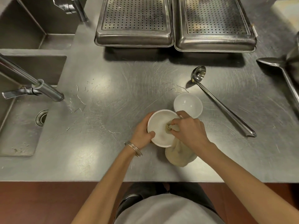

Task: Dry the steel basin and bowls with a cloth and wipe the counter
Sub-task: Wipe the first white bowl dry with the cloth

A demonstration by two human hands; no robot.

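The right hand (187,128) is curled around a bunch of the beige cloth (179,154) and presses it into the bottom of a white bowl (157,123). The left hand (142,133) grips the rim of this bowl from the left, with the thumb over the edge. The bowl is tilted toward the person, near the front of the steel surface (105,159); I cannot tell if it rests on it. The loose end of the cloth hangs down below the right wrist.

To do this step well, I think the left hand should turn the bowl slowly while the cloth goes up the wall to the rim, and after that over the outside. The loose end should stay away from the wet places.

A second bowl (188,104) stands upright just behind the first. The surface has 2 puddles: 1 beside the tap (32,83) at the left (77,104) and 1 behind the second bowl (176,89). A ladle (223,104) lies to the right. At the back stand 2 steel trays with holes (134,25), and the sink (21,126) is at the left.
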